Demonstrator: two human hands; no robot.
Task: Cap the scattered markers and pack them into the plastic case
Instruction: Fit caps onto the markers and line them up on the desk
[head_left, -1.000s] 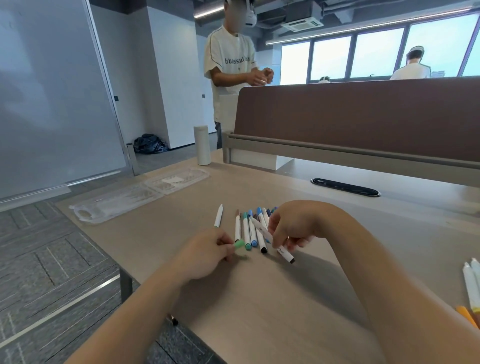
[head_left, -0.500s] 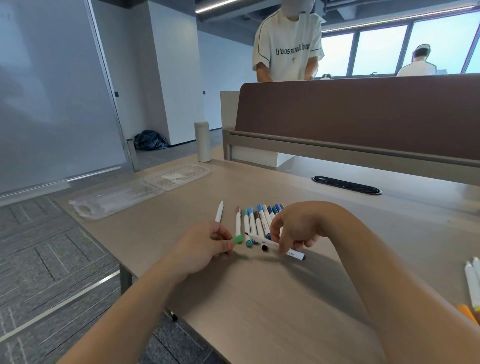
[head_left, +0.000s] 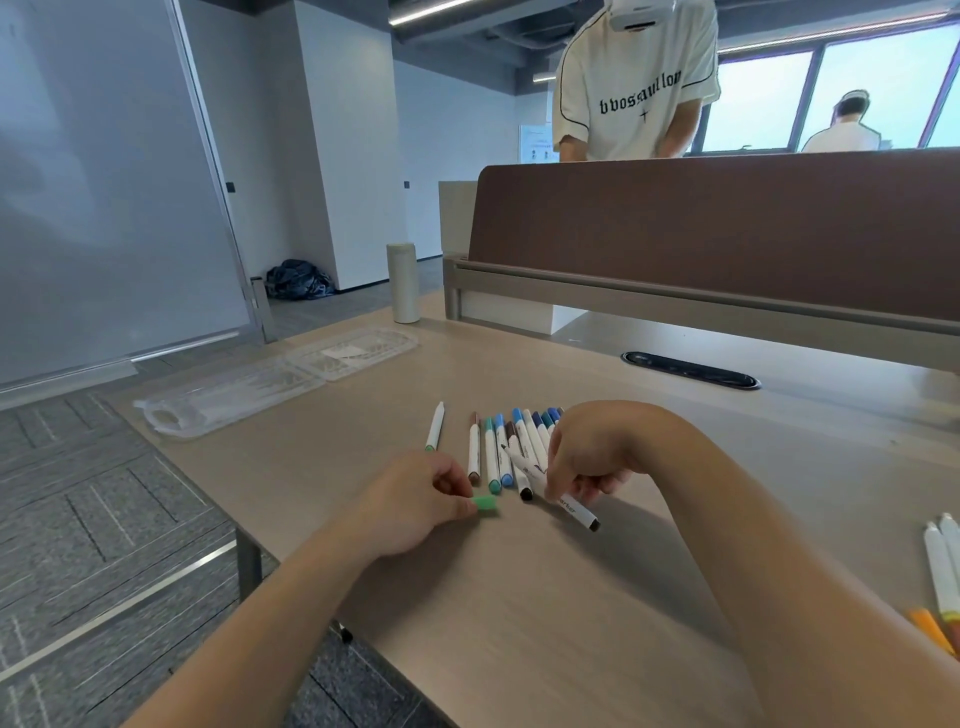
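Beige table: marker row centre, lone marker left of it, clear case far left

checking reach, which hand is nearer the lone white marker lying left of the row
Left. The left hand, pinching a green cap, sits just near-side of the lone marker; the right hand is across the marker row, gripping a second marker.

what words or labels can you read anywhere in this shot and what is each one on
"arker": on the white marker that the right hand pinches; its start is hidden by fingers.
"bvosaullon", roughly: gothic print on the white T-shirt of the person behind the divider.
Wall poster: too small to read.
White slip in the plastic case: too blurred to read.
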